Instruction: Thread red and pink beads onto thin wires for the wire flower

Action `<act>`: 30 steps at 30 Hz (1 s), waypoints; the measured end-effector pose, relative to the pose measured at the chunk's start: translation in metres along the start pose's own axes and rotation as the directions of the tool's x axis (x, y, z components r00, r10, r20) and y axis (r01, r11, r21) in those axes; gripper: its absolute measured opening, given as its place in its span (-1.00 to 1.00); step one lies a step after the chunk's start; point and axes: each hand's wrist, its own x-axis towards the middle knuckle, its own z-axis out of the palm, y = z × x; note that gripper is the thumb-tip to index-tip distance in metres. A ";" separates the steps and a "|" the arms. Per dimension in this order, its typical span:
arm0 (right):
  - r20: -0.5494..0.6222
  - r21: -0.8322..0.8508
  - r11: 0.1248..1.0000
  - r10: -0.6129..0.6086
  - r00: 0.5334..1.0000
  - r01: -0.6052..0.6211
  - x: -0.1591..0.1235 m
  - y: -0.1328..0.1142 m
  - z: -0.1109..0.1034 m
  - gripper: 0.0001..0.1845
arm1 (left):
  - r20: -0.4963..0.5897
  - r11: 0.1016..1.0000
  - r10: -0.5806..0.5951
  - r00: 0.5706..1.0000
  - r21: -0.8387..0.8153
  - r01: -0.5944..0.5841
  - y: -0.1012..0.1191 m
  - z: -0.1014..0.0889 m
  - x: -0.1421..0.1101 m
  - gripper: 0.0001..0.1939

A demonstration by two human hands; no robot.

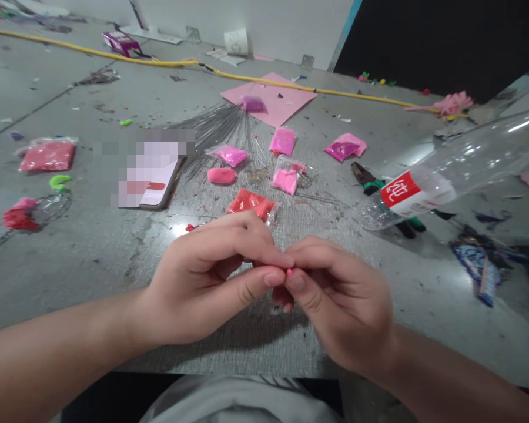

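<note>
Between the fingertips of both hands shows a tiny pink ball of what looks like modelling clay [290, 272]. My left hand [220, 276] is closed, its thumb and index finger pinched together at the ball's left side. My right hand [344, 294] pinches it from the right, thumb below and index finger above. Just beyond the hands lies an opened bag of red clay [251, 202], partly covered by my left fingers. Behind it are a coral-pink lump of clay [221, 175] and an open bag of light pink clay [285, 179].
A clear plastic bottle [449, 164] lies at the right over green-handled pliers [365, 178]. Thin grey wires [211, 135] fan out beside a phone [152, 170]. More clay bags, a pink paper sheet [268, 94] and a yellow cable [158, 60] are farther back.
</note>
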 end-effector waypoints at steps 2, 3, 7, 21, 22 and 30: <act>-0.006 0.030 0.999 0.018 1.000 -0.018 0.000 0.000 0.001 -0.86 | 0.006 1.000 0.012 1.000 0.004 -0.012 0.001 0.000 0.001 -0.88; -0.009 0.048 0.998 0.034 0.999 -0.034 0.000 0.000 0.001 -0.87 | 0.004 1.000 0.013 1.000 0.008 -0.013 0.001 0.000 0.001 -0.88; -0.019 0.145 0.985 0.098 0.995 -0.095 0.002 -0.001 0.004 -0.94 | -0.008 1.000 0.017 1.000 0.023 -0.017 0.001 0.000 0.001 -0.89; 0.136 0.431 0.830 0.327 0.935 -0.353 0.010 -0.003 0.002 -0.86 | 0.135 0.898 -0.096 0.986 -0.415 0.145 -0.007 -0.001 0.002 -0.93; 0.154 0.448 0.811 0.344 0.926 -0.376 0.010 -0.003 0.001 -0.84 | 0.161 0.881 -0.117 0.980 -0.440 0.177 -0.007 -0.002 0.002 -0.93; 0.205 0.528 0.713 0.421 0.884 -0.462 0.012 0.000 0.002 -0.79 | 0.222 0.795 -0.269 0.937 -0.498 0.346 -0.005 -0.006 0.006 -0.92</act>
